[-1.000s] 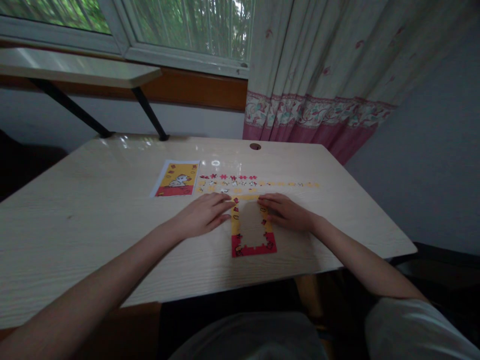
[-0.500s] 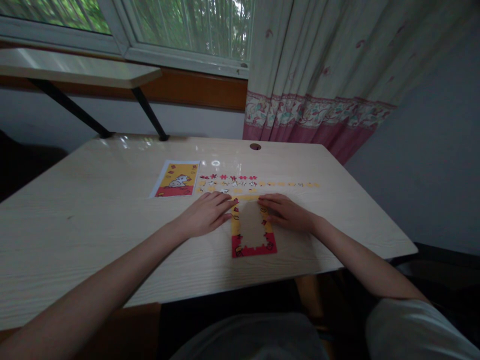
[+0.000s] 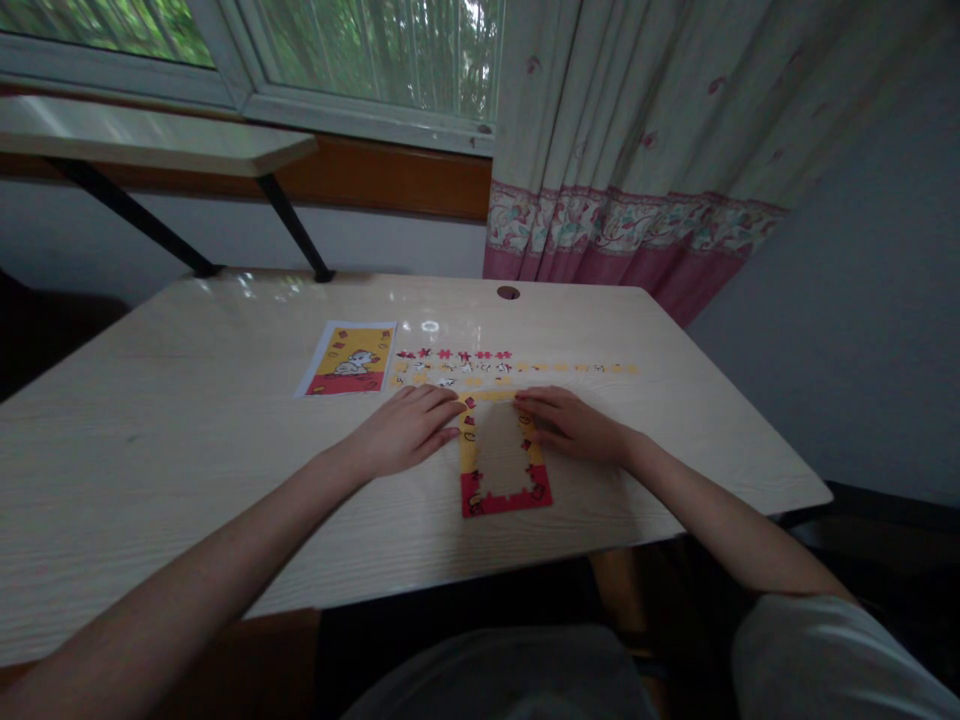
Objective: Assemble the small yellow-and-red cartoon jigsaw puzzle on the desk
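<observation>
We see no fresh shift, suggesting a pause: the hollow yellow-and-red rectangular puzzle frame (image 3: 506, 504) lies between our left hand (image 3: 407, 430) and right hand (image 3: 574, 424), each grip loosely spread at the frame's sides.

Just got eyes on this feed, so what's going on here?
A person has both hands at a yellow-and-red puzzle frame lying flat on the table. The left hand is at its upper left side, the right hand at its upper right. Beyond the frame, loose puzzle pieces lie in rows, red ones farthest away. Left of the rows lies a printed sheet showing a white animal on yellow and red.
</observation>
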A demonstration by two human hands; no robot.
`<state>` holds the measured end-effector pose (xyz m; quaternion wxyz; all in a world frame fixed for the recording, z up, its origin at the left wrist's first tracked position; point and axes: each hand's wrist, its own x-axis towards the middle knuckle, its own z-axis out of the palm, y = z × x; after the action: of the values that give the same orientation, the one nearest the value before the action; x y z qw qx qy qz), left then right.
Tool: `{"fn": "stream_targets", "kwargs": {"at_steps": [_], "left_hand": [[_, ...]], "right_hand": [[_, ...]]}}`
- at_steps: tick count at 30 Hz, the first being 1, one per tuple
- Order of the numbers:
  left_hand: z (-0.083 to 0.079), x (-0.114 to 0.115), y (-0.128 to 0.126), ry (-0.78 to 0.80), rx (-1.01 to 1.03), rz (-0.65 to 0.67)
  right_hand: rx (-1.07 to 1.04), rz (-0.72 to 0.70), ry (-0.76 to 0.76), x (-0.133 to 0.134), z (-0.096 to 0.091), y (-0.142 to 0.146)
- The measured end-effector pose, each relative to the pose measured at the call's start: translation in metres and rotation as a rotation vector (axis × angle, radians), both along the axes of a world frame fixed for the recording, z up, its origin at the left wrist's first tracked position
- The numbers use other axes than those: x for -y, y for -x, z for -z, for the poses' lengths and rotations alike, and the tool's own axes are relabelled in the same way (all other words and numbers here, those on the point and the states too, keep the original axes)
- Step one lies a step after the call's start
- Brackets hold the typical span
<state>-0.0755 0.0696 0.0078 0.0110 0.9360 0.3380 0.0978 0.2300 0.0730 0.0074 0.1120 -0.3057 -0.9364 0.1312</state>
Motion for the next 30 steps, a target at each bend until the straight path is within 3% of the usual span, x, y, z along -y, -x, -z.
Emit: {"fn": "stream_targets", "kwargs": {"at_steps": [22,26,30], "left_hand": [[-0.001,0.002,0.001,-0.002,0.005,-0.002],[-0.003,0.002,0.001,0.000,0.014,0.003],[-0.002,0.002,0.002,0.008,0.009,0.005]], "right_hand": [[-0.015,0.005,-0.018,0.000,-0.001,0.002],[-0.053,0.071,-0.077,-0.011,-0.005,0.004],[0.052,0.182,-0.124,-0.037,-0.009,0.006]]}}
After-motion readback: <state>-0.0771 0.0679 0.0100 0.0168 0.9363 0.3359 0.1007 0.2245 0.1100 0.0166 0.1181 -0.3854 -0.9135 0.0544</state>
